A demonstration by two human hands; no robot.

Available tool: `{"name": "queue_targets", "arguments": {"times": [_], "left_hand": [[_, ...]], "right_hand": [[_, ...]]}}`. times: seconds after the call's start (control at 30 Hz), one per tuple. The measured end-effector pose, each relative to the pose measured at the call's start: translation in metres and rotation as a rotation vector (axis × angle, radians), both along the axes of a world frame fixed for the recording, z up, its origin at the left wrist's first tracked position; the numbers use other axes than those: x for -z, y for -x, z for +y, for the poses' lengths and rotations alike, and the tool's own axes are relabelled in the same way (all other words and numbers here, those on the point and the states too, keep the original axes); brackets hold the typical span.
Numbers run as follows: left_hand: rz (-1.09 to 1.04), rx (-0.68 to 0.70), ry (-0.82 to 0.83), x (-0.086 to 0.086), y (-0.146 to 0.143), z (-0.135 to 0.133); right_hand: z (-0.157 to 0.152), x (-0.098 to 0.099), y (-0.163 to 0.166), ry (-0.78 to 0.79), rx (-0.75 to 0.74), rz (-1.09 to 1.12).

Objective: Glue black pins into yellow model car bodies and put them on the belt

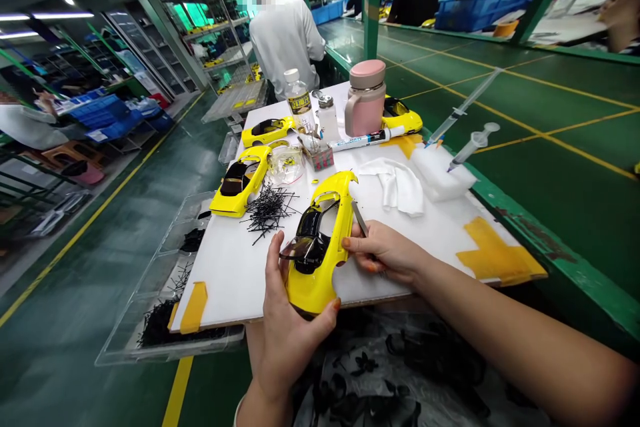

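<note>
My left hand [290, 327] is closed around the lower end of a yellow model car body [314, 283], which is tilted up over the front of the board. Dark window parts sit in its roof area, and a clear tinted windshield piece [301, 248] sticks out near my left fingers. At the car's right side, my right hand [385, 250] pinches a slim grey metal tool [359, 219]; its fingertips touch the body's edge. Whether the tool is tweezers or a blade I cannot tell. Thin black sticks [270, 208] lie in a pile left of the car.
Other yellow car bodies [243, 180] stand on the white board [230, 273]. Behind are a pink mug [367, 103], bottles [299, 97], a marker [365, 140] and a white cloth [395, 183]. Syringes [470, 145] stand in white foam [445, 177]. A clear tray [150, 267] holds black parts. A person [285, 40] sits ahead.
</note>
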State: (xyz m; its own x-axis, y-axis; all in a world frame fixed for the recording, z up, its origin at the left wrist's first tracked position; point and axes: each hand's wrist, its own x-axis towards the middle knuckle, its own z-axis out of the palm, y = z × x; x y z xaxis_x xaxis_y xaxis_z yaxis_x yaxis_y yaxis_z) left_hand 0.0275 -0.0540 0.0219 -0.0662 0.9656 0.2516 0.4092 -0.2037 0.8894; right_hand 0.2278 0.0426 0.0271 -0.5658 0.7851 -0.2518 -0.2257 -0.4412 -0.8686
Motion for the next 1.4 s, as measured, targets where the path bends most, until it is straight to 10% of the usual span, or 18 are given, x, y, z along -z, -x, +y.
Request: {"name": "queue_targets", "arguments": {"times": [1.4], "left_hand": [[0.020,-0.083,-0.077,0.010,-0.008,-0.001]], "right_hand": [[-0.005,-0.006,0.011,-0.104,0.108,-0.083]]}}
